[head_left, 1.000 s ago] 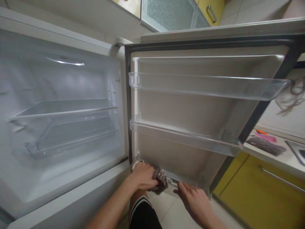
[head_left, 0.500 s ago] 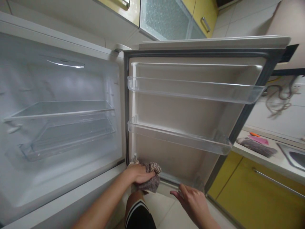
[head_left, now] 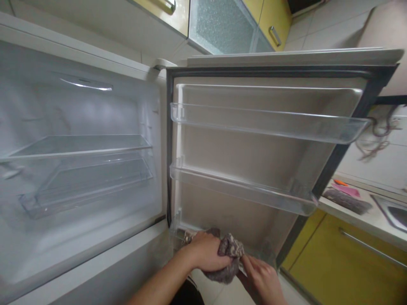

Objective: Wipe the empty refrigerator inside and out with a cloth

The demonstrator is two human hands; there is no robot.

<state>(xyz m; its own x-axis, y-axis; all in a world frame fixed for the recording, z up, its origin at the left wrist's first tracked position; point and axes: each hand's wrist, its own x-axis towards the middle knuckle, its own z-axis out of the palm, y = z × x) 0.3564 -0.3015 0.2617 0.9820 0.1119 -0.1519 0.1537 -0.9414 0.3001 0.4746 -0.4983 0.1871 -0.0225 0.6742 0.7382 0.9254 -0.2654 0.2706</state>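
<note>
My left hand (head_left: 206,252) is closed on a bunched grey-brown cloth (head_left: 224,277), pressed over the lowest bin of the open fridge door (head_left: 238,156). Folds of the cloth stick out past the fingers on both sides. Just to the right, my right hand (head_left: 260,277) has its fingers curled at the front rim of that bottom door bin (head_left: 267,252), its fingertips close to the cloth. Above them, a clear middle door bin (head_left: 244,190) and a clear upper door bin (head_left: 270,125) span the door.
To the left is the fridge compartment with a glass shelf (head_left: 82,145) and a clear drawer-like tray (head_left: 85,186) below it. Beyond the door, a counter (head_left: 365,220) carries another grey cloth (head_left: 346,201), a pink cloth (head_left: 346,189) and a sink (head_left: 392,212). Yellow cabinets (head_left: 343,258) stand underneath.
My left hand has slid the cloth rightward along the bottom bin, up to my right hand. The door's far edge appears farther right in view. My right hand stays near the bin's rim.
</note>
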